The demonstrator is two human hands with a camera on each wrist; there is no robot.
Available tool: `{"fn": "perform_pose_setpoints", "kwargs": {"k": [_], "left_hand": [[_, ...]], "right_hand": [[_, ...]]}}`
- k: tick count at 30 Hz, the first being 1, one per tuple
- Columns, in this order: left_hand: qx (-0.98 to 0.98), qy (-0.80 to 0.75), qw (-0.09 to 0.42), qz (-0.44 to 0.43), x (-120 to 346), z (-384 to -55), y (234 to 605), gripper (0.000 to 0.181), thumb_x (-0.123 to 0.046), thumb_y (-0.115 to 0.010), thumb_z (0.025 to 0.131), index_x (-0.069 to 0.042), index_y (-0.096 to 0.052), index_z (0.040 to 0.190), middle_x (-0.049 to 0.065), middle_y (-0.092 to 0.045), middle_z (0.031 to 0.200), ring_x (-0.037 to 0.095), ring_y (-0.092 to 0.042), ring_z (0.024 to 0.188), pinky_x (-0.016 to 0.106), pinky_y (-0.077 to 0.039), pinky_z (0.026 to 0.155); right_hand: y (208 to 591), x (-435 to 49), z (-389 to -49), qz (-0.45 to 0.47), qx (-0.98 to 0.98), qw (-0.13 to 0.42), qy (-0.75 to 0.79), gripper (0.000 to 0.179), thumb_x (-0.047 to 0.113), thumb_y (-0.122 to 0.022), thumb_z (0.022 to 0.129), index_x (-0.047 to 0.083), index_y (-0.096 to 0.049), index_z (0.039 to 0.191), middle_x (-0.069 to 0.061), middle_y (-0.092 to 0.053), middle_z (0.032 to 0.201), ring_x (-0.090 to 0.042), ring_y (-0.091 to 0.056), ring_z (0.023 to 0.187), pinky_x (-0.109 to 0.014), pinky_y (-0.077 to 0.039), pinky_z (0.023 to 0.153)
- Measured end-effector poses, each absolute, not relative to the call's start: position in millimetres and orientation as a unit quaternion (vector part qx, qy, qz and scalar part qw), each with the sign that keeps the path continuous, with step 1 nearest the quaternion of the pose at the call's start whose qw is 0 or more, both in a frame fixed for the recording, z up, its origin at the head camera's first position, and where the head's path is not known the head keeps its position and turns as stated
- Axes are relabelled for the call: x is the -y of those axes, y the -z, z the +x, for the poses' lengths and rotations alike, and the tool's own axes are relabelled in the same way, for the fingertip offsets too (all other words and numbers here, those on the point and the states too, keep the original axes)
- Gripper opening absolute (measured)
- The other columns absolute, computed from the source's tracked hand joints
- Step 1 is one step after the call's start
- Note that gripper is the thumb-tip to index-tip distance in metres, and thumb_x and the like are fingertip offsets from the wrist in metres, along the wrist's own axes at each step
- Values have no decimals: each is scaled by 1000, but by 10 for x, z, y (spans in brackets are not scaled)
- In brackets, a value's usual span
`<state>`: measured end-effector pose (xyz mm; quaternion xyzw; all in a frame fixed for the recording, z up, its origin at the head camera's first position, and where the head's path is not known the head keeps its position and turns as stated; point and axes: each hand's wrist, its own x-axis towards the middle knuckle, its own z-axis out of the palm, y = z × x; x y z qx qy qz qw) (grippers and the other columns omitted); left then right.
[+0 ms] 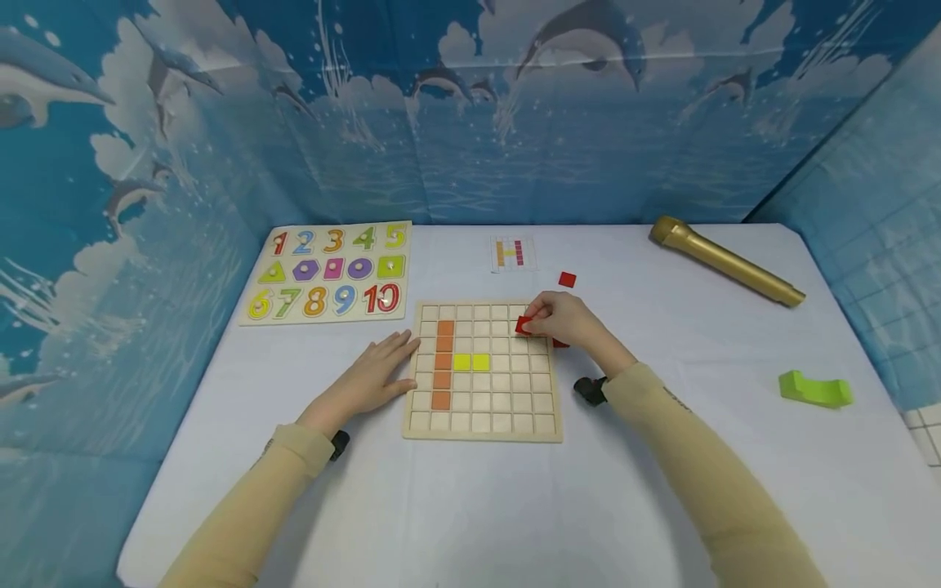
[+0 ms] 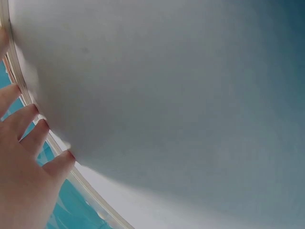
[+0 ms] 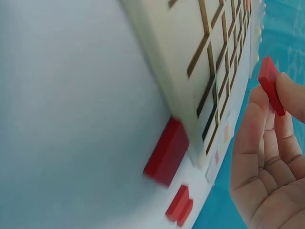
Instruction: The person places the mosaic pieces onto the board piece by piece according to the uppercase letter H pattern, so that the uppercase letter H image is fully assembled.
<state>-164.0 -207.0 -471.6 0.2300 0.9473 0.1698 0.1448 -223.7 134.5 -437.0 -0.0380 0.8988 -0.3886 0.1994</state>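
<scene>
Right hand [image 1: 572, 317]: narrow, pinching a red tile [image 1: 523, 326] between thumb and fingers over the upper right part of the grid board [image 1: 501, 402].
Left hand [image 1: 376, 371]: spread wide, fingertips along the board's left edge; I counted that as useful bracing, since light pressure there should have kept the frame from sliding.
Cells filled: a column of five orange tiles [image 1: 443, 361], with two yellow tiles [image 1: 481, 362] running rightward from its middle one.
Pattern card [image 1: 514, 254]: beyond the board, showing orange, yellow and red; I judged it worth checking the red column's position there before any release.
Tilt: the right wrist view showed me the held tile on a slant; I thought it best levelled above its cell, squared to the ridges, then pressed flat.
Contact: from my views I could not tell whether tile and board touched.
Loose red tiles: one [image 1: 568, 279] beyond the hand, another [image 1: 560, 344] just beside the board's right edge; I wanted the wrist high enough not to nudge them.
</scene>
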Motion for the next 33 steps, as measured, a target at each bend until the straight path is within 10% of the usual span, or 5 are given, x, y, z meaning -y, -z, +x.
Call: {"fn": "perform_pose_setpoints", "kwargs": {"k": [33], "left_hand": [[-949,-161,136,236,2089,-1626,4740,73,-37,-62,96,-10,-29,156,15,-24,163,36,-20,151,58,-17,122]], "right_hand": [[4478,-888,-2358,-38,-910,207,358,12,16,-68,91,6,-66,97,-9,-61,95,-21,-53,85,-24,-45,69]]}}
